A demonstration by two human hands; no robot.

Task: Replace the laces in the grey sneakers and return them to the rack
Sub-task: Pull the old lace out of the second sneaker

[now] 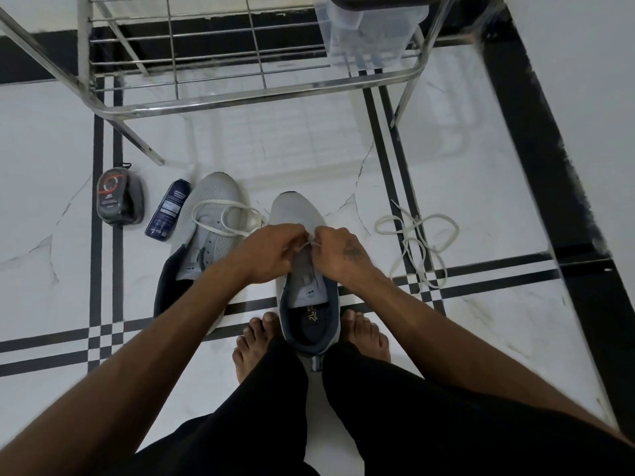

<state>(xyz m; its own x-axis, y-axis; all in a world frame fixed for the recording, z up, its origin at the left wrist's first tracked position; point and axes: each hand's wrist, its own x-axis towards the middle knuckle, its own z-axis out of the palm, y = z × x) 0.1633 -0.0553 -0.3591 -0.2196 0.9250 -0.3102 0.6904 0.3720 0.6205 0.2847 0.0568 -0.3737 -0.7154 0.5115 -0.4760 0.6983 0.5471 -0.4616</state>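
Observation:
Two grey sneakers stand on the white floor. The right sneaker (299,214) sits between my bare feet, toe pointing away. My left hand (271,252) and my right hand (338,254) meet over its eyelets, each pinching a thin white lace (311,244). The left sneaker (214,201) stands beside it with a loose white lace (223,218) looped over its top. Another white lace (417,242) lies tangled on the floor to the right. The steel shoe rack (240,97) stands just beyond the sneakers.
A dark blue spray can (168,209) and a black packaged item (118,197) lie on the floor left of the sneakers. A clear plastic box (371,32) sits on the rack's right end. A black-edged wall runs along the right.

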